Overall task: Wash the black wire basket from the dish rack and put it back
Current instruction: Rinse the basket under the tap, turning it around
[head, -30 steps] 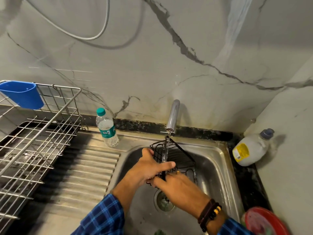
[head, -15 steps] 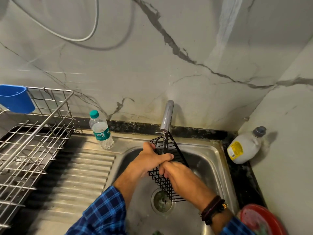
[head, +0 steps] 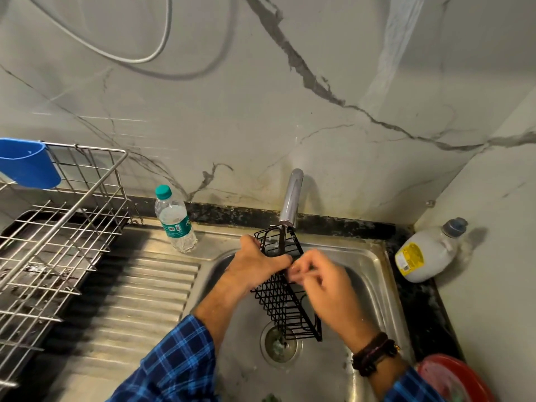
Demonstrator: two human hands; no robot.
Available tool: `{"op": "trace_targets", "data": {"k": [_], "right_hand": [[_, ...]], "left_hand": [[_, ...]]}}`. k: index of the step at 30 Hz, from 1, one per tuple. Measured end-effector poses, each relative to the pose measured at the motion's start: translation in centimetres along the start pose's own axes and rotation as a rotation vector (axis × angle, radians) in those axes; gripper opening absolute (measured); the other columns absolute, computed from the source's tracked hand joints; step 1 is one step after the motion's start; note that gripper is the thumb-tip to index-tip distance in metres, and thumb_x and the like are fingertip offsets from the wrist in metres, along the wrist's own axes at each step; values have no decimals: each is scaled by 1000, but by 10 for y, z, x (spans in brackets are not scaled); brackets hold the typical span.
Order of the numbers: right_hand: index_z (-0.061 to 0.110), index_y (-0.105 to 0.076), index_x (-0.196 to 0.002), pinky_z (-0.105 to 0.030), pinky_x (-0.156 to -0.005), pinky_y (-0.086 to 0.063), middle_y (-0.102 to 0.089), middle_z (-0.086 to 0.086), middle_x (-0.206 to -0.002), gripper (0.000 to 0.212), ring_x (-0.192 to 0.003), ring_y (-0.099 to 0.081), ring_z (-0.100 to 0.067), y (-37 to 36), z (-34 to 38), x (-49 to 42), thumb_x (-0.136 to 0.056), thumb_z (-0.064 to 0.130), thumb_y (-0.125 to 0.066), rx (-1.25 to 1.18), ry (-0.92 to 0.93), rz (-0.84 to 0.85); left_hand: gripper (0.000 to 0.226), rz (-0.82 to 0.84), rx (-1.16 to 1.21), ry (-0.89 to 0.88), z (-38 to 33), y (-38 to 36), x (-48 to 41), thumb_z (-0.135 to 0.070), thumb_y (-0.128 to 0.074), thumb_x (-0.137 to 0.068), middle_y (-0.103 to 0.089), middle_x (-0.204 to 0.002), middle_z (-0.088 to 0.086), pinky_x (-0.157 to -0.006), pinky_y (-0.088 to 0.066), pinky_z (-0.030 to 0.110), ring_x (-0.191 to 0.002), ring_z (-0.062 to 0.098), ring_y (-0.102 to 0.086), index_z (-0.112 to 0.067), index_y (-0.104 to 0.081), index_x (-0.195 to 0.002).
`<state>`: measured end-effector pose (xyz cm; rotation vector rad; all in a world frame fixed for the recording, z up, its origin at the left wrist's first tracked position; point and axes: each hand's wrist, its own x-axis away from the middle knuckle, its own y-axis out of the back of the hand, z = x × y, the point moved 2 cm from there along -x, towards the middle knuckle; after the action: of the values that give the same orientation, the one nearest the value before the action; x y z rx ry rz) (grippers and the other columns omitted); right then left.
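The left hand [head: 258,264] is gripping the black wire basket [head: 278,303], tilted over the sink [head: 374,271] under the tap [head: 291,195]. The right hand [head: 327,288] is blurring against its edge, covering it; whether it is grasping cannot be told.

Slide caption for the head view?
Left hand grips black wire basket under steel tap over stainless sink; blurred right hand at its rim.

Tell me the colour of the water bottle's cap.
The cap is teal green, clearest in the head view.
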<state>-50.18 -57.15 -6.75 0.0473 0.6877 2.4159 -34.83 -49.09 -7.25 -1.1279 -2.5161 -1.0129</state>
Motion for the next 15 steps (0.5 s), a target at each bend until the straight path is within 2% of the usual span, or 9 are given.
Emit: {"op": "trace_targets", "data": {"k": [2,3,4,6,8,10,12,13,15], "right_hand": [[27,-63,-105,-19,-93,-53,-68,14,-117,33,-110,-62,5,7,-1,-8,-97,-1,-46,34,12,-123],[30,-61,-120,-19,-104,-46,-61,16,-133,42,-123,-53,8,7,-2,-16,-98,-2,-43,120,44,-83],[31,-56,-134,-21,-114,-34,-48,19,-146,53,-136,-40,8,6,-5,-24,-98,-4,-40,216,78,18],[32,-48,-144,-28,-122,-17,-30,25,-153,72,-147,-16,5,4,-15,-40,-91,-15,-35,401,118,261],[34,-45,-146,-35,-125,-15,-29,22,-157,85,-149,-11,3,7,-24,-53,-82,-22,-35,522,211,369],[37,-35,-151,-35,-125,-14,-21,20,-159,89,-148,-8,3,14,-29,-64,-84,-21,-35,638,243,409],[39,-22,-155,-29,-119,-20,-9,22,-158,85,-145,-17,-1,23,-35,-76,-92,-16,-35,707,142,386],[39,-15,-156,-28,-113,-32,-11,19,-159,82,-142,-33,-6,24,-38,-81,-95,-12,-36,695,82,348],[37,-6,-158,-27,-98,-49,-31,4,-159,77,-120,-59,-14,21,-50,-83,-100,-2,-38,566,-70,285]], "left_hand": [[72,-2,2,-15,-1,0,1,-49,-81,-72,-54,-97,-10,-69,-43,24,-86,7,-54,-23,-33,-120],[72,-3,6,-23,-2,-1,2,-48,-81,-72,-54,-96,-10,-63,-42,22,-84,4,-54,-22,-34,-121],[72,-1,7,-33,-3,-2,4,-47,-81,-72,-53,-95,-11,-59,-41,20,-82,1,-52,-21,-34,-122],[72,7,11,-51,-6,-5,5,-46,-81,-72,-52,-94,-12,-59,-40,20,-81,-2,-49,-20,-34,-122],[70,8,13,-72,-6,-4,6,-44,-81,-72,-53,-95,-12,-60,-41,19,-83,-2,-50,-21,-35,-119],[72,16,-5,-88,-5,-3,7,-45,-81,-70,-54,-99,-11,-66,-44,21,-88,2,-53,-21,-35,-119],[77,40,-45,-109,-4,-5,8,-49,-80,-66,-55,-106,-7,-78,-50,27,-95,8,-56,-20,-35,-120],[78,47,-50,-121,-3,-6,10,-51,-80,-64,-56,-108,-6,-82,-52,30,-96,8,-56,-20,-35,-119],[77,62,-32,-141,-2,-7,13,-51,-80,-66,-55,-106,-6,-80,-51,28,-93,6,-55,-19,-36,-119]]}}
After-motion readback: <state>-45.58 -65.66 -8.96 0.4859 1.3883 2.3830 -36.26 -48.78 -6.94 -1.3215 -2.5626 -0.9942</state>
